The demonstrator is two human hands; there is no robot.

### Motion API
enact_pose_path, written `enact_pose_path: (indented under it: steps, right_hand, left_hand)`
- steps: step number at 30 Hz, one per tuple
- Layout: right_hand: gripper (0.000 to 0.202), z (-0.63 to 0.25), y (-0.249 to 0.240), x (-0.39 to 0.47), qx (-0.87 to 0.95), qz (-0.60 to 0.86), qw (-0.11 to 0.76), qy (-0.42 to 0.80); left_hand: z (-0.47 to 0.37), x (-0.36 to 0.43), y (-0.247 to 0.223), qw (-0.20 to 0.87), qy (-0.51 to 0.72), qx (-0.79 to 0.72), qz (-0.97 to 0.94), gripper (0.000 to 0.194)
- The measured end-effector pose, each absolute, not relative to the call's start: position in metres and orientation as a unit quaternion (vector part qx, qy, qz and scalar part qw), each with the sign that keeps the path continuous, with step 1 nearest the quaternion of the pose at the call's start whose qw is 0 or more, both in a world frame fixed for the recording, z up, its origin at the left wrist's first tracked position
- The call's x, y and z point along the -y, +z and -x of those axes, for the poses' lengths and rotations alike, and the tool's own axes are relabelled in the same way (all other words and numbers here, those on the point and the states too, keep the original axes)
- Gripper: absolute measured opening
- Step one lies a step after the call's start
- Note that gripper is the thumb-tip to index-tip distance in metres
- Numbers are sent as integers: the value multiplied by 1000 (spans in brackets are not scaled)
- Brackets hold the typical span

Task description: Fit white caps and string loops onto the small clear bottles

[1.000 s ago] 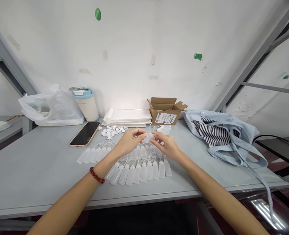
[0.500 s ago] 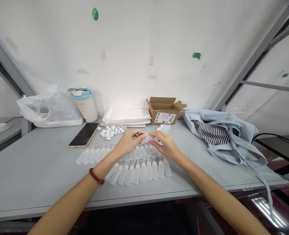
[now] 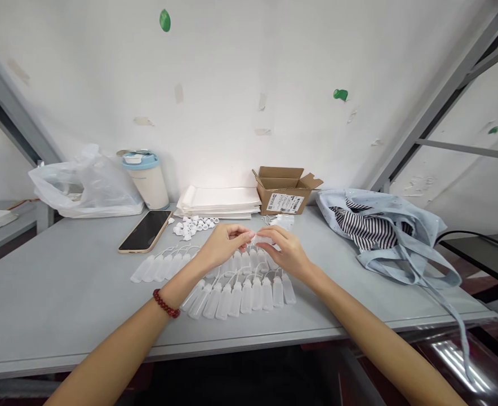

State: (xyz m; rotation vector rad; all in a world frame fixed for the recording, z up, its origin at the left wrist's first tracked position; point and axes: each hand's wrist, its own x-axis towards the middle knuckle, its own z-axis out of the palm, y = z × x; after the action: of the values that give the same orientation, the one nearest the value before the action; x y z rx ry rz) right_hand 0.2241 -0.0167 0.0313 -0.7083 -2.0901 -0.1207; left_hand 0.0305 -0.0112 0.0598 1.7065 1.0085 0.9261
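Observation:
Above the middle of the table, my right hand (image 3: pixel 286 248) grips a small translucent plastic squeeze bottle (image 3: pixel 264 240) that lies sideways in its fingers. My left hand (image 3: pixel 226 245) is closed at the bottle's left end, thumb and fingers pinched together; the neck and any cap there are hidden by the fingertips. Below my hands lie rows of similar bottles (image 3: pixel 246 296) with thin white strips at their necks, partly covered by my left hand and wrist. A pile of loose white caps (image 3: pixel 194 226) sits just beyond my left hand.
Behind the caps is a stack of white sheets (image 3: pixel 221 200), beside an open cardboard box (image 3: pixel 285 194) with small white pieces (image 3: pixel 281 223) before it. A phone (image 3: pixel 145 231), cup (image 3: pixel 147 183) and plastic bag (image 3: pixel 90 189) stand left. A cloth bag (image 3: pixel 401 225) lies right, its strap hanging over the edge.
Both hands stay in nearly the same place around the bottle, with only slight finger movement. The whole view has shifted very slightly.

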Motion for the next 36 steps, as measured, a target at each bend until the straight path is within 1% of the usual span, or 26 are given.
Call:
enact_pose_path:
  steps: [7,11,17,24,28,36]
  right_hand:
    - [15,-225,31,17,849,297,435,-37]
    - [14,-224,32,18,854,287,431,-44]
    - [10,-226,29,17,850,295,435,-34]
    - [15,-228,27,17,839,318,440,-15]
    - [16,-227,30,19,835,323,444,24]
    - [17,-224,38,24,796,385,436,170]
  left_hand:
    - [-31,12,61,523,382,-419,-636,35]
    - [-31,13,61,533,381,-422,-627,34]
    - [-32,15,63,484,384,-418,-666,28]
    - [-35,17,63,433,410,-388,-703,21]
    - [-35,17,60,421,423,-373,-711,18]
    - [-35,18,61,401,432,-362,-722,17]
